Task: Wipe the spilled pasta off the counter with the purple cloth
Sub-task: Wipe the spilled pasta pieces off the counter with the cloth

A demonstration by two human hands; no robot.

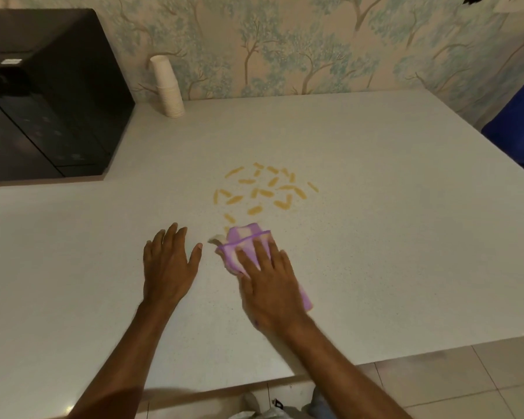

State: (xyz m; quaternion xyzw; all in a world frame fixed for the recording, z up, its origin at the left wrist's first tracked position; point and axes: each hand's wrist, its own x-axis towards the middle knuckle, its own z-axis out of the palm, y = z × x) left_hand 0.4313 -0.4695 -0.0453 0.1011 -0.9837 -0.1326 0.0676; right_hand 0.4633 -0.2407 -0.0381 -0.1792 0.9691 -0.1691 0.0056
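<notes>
Now the right hand [266, 276] presses flat on the purple cloth [248, 246]; pasta [263, 189] lies just beyond its fingertips; left hand [167, 264] rests spread, holding nothing.

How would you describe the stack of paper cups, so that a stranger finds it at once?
Start at the big black appliance on the counter's far left. Just to its right, against the tree-patterned wall, stands the stack of paper cups. It is the only pale, leaning column there.

Both forearms are bare to the frame's edge, with no sleeves, and the left hand [168, 264] and right hand [271, 285] are ungloved.
</notes>
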